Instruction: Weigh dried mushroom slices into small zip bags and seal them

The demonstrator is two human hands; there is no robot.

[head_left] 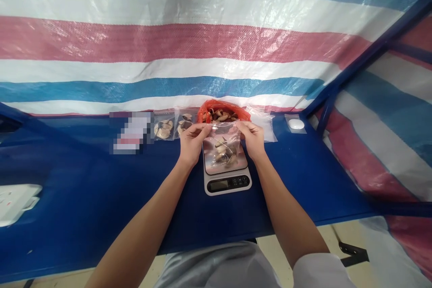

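Note:
Between both hands is a clear zip bag with several brown and cream shell-like pieces in its lower part. My left hand pinches the bag's top left corner. The top right corner is pinched in the fingers of my right hand. Beneath the bag lies a white kitchen scale with a shiny weighing plate; its display looks blank. Whether the bag rests on the plate I cannot tell. Just behind stands an open red plastic bag holding more such pieces.
Two filled clear bags, one left and one nearer, lie left of the red bag. Clear bags lie right, then a small bag with a white round item. A white box sits far left on the blue table.

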